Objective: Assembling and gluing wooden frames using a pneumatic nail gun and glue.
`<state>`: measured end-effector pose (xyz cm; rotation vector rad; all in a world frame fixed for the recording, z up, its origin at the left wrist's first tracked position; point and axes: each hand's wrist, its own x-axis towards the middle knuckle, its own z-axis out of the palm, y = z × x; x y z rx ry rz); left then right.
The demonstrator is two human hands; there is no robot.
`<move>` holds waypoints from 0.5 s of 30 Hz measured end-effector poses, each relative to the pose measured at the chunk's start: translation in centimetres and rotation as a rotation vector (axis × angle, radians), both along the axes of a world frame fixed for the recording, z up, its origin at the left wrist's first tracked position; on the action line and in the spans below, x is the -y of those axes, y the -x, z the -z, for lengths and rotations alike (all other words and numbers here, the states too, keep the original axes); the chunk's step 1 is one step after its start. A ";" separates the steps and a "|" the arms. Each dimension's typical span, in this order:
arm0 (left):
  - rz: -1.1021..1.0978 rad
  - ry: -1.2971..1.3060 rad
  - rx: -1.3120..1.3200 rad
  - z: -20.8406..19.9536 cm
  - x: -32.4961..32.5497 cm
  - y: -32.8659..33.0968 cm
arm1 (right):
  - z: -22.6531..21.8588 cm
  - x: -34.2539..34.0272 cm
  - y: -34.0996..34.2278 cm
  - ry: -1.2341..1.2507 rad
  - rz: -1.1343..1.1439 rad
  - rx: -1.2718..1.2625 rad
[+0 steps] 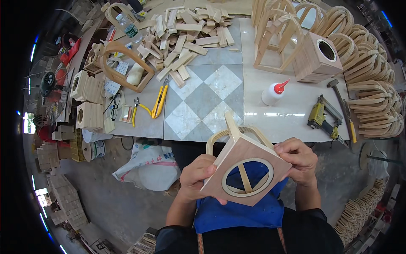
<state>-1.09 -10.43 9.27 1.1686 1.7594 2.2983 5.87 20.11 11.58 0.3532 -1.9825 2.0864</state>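
Both hands hold up a wooden frame piece in front of the blue apron (237,216). Its pale square panel (237,154) faces me, tilted, with a ringed round hole through which a wooden strip shows. Behind the panel rises a curved wooden arch (212,143). My left hand (196,175) grips the panel's left edge, thumb on the face and a fingertip showing below. At the upper right edge my right hand (299,158) is closed, its fingers and thumb pinching the panel. Some fingers of each hand are hidden.
On the table lie a heap of wood strips (186,34), yellow-handled cutters (136,111), a white glue bottle (272,95) with red tip, a nail gun (322,114) and a hammer (343,101). Arched frames (368,63) crowd the right side; a white sack (148,167) stands below.
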 end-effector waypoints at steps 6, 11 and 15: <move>0.020 -0.010 0.037 -0.3 -0.4 0.4 | -0.1 0.2 -0.1 0.042 -0.006 -0.023; 0.038 -0.007 0.068 -0.1 -0.2 0.2 | 0.1 0.1 0.1 0.043 -0.015 -0.010; 0.059 0.000 0.086 -0.5 -0.4 0.4 | 0.2 0.1 0.1 0.027 0.021 0.002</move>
